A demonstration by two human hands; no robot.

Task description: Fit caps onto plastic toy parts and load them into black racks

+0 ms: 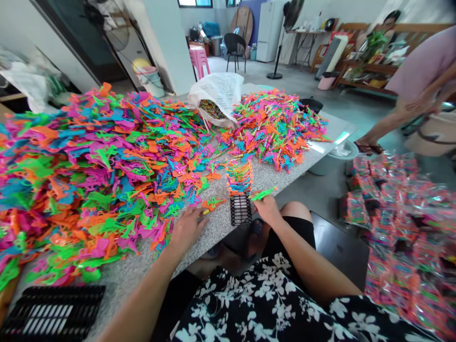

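My left hand rests near the table edge with its fingers closed around a small yellow stick. An orange and green plastic piece lies at the stick's far end; whether they are joined I cannot tell. My right hand pinches a bright green plastic piece, held level beside a black slotted rack. Colourful plastic pieces stand in rows in the rack's far part, while bare slots show in its near part.
A big heap of coloured plastic pieces covers the table's left side. Behind the rack are a smaller heap and a white bag. More black racks lie front left. Bagged pieces cover the floor at right, near a standing person.
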